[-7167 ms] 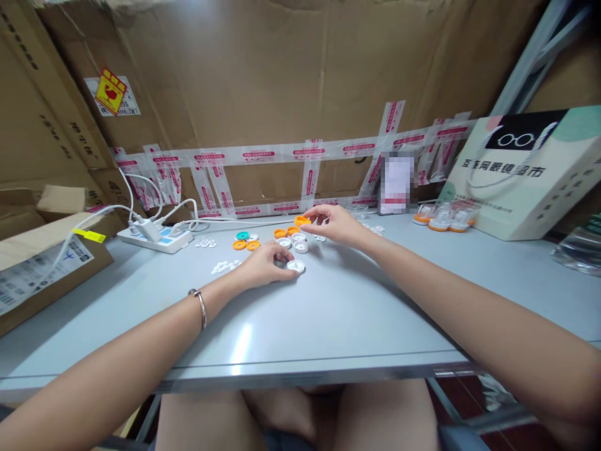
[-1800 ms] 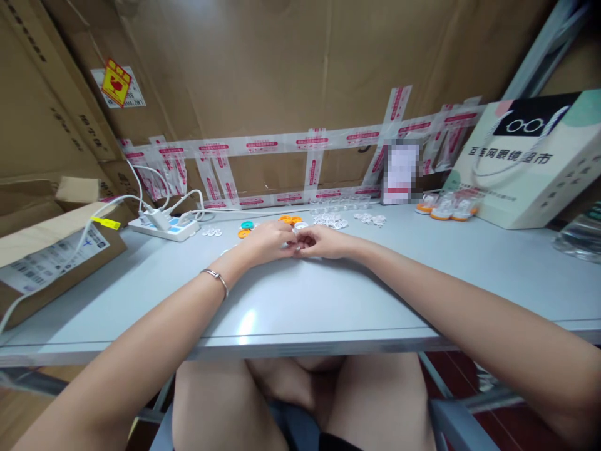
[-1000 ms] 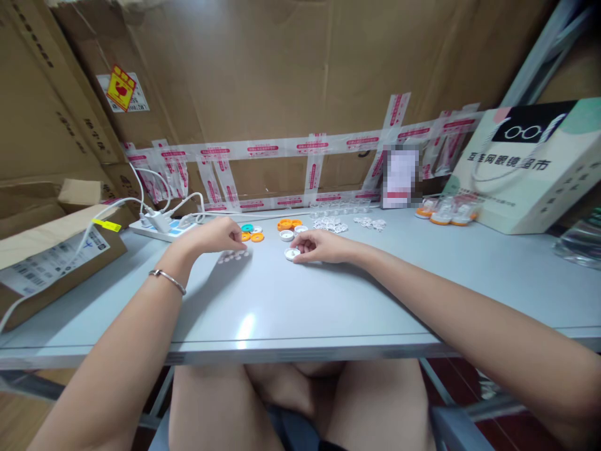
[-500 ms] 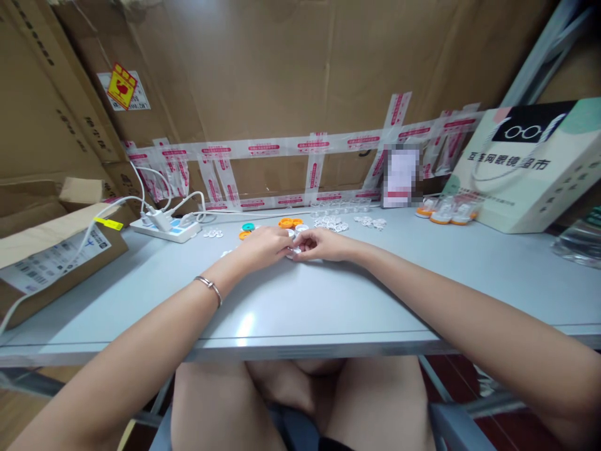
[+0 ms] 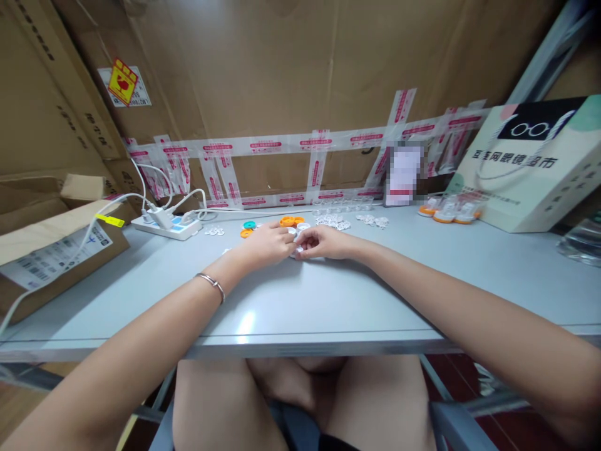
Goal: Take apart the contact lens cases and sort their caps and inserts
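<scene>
My left hand [image 5: 272, 243] and my right hand [image 5: 326, 243] meet near the middle of the table. Between their fingertips is a small white round plastic part [image 5: 297, 250], mostly covered by the fingers. My right thumb and fingers are closed on it in a pinch. The left fingers are bent and pressed at its left side; their tips are hidden. Just behind the hands lie orange round caps [image 5: 291, 221] and a white ring-shaped piece [image 5: 303, 227]. A green cap [image 5: 248, 225] and another orange cap [image 5: 246, 233] sit beyond my left hand.
Small white plastic pieces [image 5: 332, 222] lie in a pile behind my right hand. A power strip [image 5: 166, 228] with cables and an open carton [image 5: 61, 257] stand left. A phone [image 5: 402, 174] leans at the back. Orange-and-clear cases [image 5: 451, 212] and a paper bag [image 5: 521, 166] stand right.
The hands stay together at the same spot on the table, with only slight finger movement at the white part. The whole view has shifted slightly.
</scene>
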